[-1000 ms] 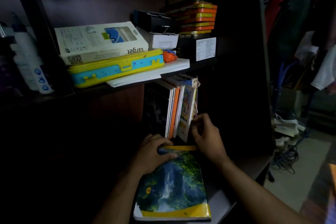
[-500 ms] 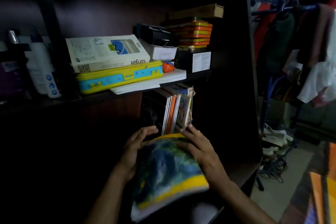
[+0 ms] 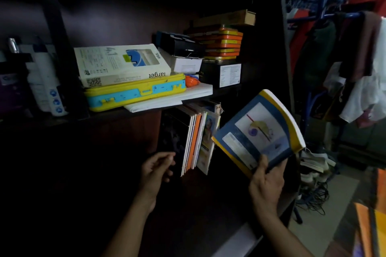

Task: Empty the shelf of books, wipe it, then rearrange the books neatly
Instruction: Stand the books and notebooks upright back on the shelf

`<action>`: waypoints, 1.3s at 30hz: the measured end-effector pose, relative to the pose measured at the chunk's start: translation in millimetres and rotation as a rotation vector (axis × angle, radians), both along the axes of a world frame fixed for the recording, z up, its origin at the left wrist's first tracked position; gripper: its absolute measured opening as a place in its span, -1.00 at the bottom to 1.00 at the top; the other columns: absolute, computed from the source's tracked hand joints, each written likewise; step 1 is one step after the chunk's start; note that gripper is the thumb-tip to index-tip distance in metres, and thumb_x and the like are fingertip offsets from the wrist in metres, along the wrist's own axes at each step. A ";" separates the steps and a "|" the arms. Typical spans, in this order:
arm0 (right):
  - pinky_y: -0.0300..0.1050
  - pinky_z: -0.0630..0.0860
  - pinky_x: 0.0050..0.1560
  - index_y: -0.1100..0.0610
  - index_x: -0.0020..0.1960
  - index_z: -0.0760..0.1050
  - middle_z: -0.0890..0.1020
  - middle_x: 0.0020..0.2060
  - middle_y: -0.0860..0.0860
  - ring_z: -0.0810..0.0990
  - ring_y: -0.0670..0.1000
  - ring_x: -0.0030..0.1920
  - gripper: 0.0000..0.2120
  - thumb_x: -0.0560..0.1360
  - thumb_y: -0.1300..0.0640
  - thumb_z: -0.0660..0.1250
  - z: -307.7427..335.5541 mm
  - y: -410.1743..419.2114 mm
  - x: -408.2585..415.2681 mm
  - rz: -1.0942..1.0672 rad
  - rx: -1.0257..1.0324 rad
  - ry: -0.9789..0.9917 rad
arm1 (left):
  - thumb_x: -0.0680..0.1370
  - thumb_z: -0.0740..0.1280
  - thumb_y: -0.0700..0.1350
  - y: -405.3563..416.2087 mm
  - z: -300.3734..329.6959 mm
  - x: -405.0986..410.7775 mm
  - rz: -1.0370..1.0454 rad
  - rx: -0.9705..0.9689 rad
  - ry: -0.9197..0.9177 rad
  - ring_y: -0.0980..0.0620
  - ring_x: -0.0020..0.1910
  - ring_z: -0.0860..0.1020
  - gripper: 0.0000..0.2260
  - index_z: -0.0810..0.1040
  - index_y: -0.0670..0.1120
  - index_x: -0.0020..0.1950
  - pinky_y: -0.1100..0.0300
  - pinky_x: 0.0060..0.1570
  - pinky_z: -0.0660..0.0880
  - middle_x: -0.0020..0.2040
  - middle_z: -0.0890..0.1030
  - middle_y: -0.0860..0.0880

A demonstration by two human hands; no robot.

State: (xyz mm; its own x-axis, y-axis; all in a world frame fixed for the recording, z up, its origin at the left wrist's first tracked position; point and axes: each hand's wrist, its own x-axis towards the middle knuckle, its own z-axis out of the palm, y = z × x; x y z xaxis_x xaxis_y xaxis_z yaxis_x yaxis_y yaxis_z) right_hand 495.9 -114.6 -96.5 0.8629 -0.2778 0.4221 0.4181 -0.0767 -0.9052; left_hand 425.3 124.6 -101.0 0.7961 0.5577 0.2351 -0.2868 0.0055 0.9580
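Gripping a blue-and-yellow book point(image 3: 259, 131) by its lower corner, tilted up toward the right of frame, the right hand point(image 3: 266, 188) sits well clear of the upright books point(image 3: 198, 140) at centre, which the loosely open, empty left hand point(image 3: 155, 170) nearly touches.

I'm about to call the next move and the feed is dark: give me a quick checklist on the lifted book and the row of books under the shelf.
1. Right hand grips the blue and yellow book at its lower edge: ok.
2. Book clear of the standing books: ok, held in the air to their right.
3. Left hand free: ok, holds nothing, near the row.
4. Row upright: ok, slight lean.
5. Lower shelf emptied: not ok.
6. Shelf surface clean: cannot tell, too dark.
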 end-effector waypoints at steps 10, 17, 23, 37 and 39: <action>-0.15 0.33 0.08 0.12 0.62 0.06 0.47 0.07 0.02 0.44 0.00 0.04 -0.45 0.69 0.04 0.12 5.5 -3.9 -5.2 -0.031 0.036 0.005 | 0.51 0.50 -0.13 -0.4 -15.1 11.4 -0.068 0.344 0.056 0.20 0.16 0.59 -0.34 0.32 0.28 0.50 0.26 0.02 0.54 0.44 0.37 0.27; -0.12 0.45 -0.13 -0.09 0.52 0.20 0.61 0.06 0.01 0.56 -0.07 -0.17 -0.58 0.68 -0.01 0.15 -1.5 2.7 -1.3 0.117 -0.231 0.019 | 0.53 0.49 -0.10 -1.3 -12.4 9.6 -0.079 0.377 0.082 0.26 0.17 0.57 -0.34 0.30 0.30 0.51 0.17 0.14 0.55 0.45 0.37 0.29; -0.42 0.52 -0.27 -0.15 0.39 0.30 0.62 0.06 -0.17 0.61 -0.31 -0.10 -0.67 0.64 -0.09 0.13 -13.0 10.8 4.4 0.300 -0.579 -0.108 | 0.51 0.51 -0.15 -1.3 -17.4 11.6 -0.106 0.456 0.063 0.18 0.23 0.52 -0.24 0.24 0.36 0.53 0.29 0.02 0.59 0.49 0.26 0.30; 0.09 0.62 0.13 -0.43 0.33 0.00 0.57 0.28 0.01 0.61 -0.04 0.15 -0.68 0.65 -0.25 0.05 -1.6 85.0 42.6 0.543 -0.534 -0.059 | 0.54 0.48 -0.07 0.4 -18.9 12.5 -0.014 0.619 0.090 0.36 0.22 0.43 -0.26 0.18 0.42 0.53 0.31 0.14 0.50 0.50 0.20 0.31; 0.03 0.50 0.30 -0.24 0.50 0.01 0.42 0.43 -0.09 0.48 -0.06 0.35 -0.50 0.63 -0.29 0.07 -5.8 83.0 43.8 0.529 -0.517 -0.068 | 0.54 0.48 -0.08 -0.2 -19.8 12.8 -0.002 0.610 0.088 0.34 0.21 0.44 -0.25 0.16 0.43 0.53 0.29 0.14 0.52 0.48 0.21 0.34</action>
State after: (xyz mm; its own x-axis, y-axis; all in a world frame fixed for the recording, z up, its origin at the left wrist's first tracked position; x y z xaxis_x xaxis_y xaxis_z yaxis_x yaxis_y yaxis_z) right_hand 539.7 -31.6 -102.4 0.7932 0.4169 0.4438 0.5717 -0.2588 -0.7786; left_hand 438.1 124.5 -120.8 0.8278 0.3416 0.4450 -0.2075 -0.5506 0.8086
